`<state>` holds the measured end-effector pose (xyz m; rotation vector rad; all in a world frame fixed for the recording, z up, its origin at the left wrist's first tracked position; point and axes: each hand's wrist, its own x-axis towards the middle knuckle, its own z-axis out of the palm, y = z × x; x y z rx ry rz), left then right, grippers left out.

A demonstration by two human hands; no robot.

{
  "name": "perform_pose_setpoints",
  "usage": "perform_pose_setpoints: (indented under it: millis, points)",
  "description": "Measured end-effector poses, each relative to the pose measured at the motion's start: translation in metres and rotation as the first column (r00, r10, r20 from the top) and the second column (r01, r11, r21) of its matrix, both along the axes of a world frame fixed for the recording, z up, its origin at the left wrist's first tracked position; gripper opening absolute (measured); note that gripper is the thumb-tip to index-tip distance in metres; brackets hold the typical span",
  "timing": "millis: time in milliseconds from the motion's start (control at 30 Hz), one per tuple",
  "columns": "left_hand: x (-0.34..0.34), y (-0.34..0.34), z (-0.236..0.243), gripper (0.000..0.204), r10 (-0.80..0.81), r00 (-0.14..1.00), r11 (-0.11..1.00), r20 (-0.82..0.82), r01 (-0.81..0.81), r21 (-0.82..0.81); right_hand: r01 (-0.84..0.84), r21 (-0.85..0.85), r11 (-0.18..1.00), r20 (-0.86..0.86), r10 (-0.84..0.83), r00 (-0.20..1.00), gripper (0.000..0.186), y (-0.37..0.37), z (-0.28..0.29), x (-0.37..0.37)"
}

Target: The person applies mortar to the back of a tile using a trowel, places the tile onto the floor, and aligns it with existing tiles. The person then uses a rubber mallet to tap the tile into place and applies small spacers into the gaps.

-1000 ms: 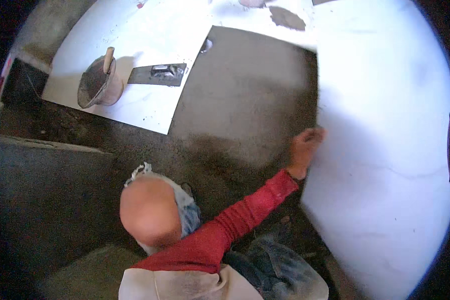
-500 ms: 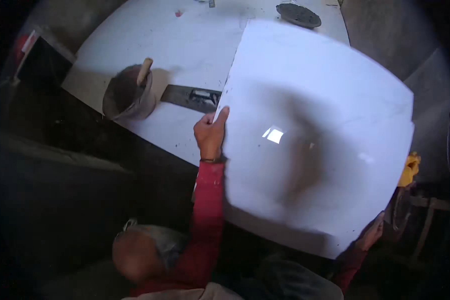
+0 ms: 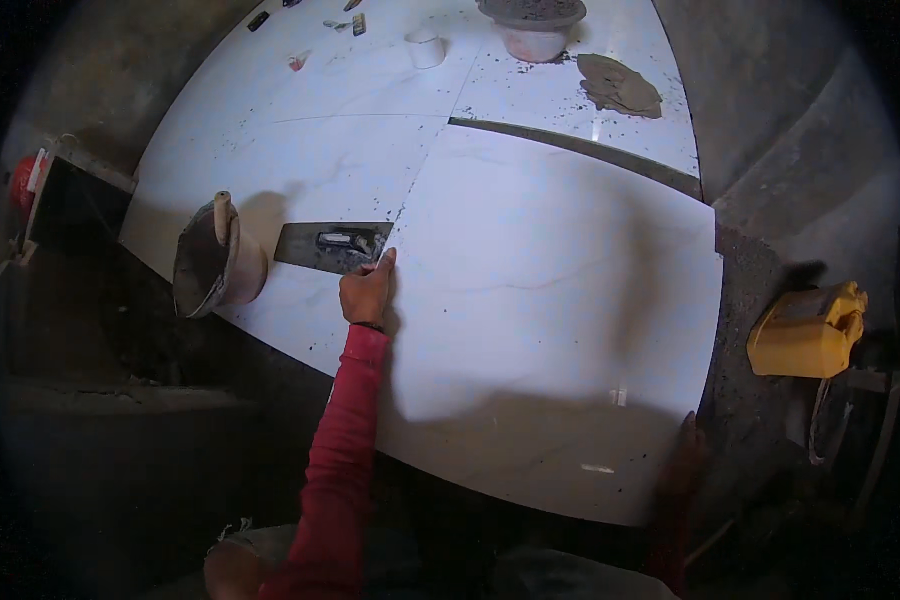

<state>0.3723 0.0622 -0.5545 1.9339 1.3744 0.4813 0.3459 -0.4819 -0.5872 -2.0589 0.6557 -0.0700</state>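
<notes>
My left hand (image 3: 368, 290) grips the left edge of a large white marbled tile (image 3: 540, 280), thumb near its edge. My right hand (image 3: 686, 445), in shadow, grips the tile's lower right edge. The tile lies over the floor area beside other white tiles (image 3: 330, 160), with a dark gap (image 3: 570, 145) along its far edge. Just left of my left hand, a flat steel trowel (image 3: 332, 243) rests on a tile. Farther left stands a grimy bucket (image 3: 240, 275) with a wooden handle (image 3: 222, 215) sticking out.
A second bucket (image 3: 535, 40), a mortar blob (image 3: 615, 85), a white cup (image 3: 425, 50) and small tools (image 3: 358, 25) lie on the far tiles. A yellow jerrycan (image 3: 805, 335) stands right, beside a concrete wall (image 3: 780, 100). A red object (image 3: 25, 185) is at far left.
The tile has swung from the right over the grey floor area and down, now showing a narrow gap at its far edge. Both my hands moved with it.
</notes>
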Motion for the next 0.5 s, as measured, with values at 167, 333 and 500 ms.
perform_pose_setpoints:
  millis: [167, 333, 500]
  points:
    - [0.026, 0.009, -0.022, 0.049, -0.086, 0.996, 0.982, -0.005, 0.086, 0.166, 0.054, -0.051, 0.997, -0.211, -0.063, 0.975, 0.05, -0.004, 0.01, 0.012]
    - [-0.001, 0.031, -0.03, 0.054, -0.016, 0.983, 0.999, 0.182, 0.008, 0.045, -0.008, 0.176, 0.984, -0.04, 0.015, 0.999, 0.038, 0.016, 0.012, 0.033]
    - [0.027, 0.016, -0.033, 0.053, -0.116, 0.981, 0.99, 0.153, 0.101, 0.103, 0.098, 0.162, 0.982, -0.048, -0.092, 0.995, 0.036, 0.001, 0.004, 0.056]
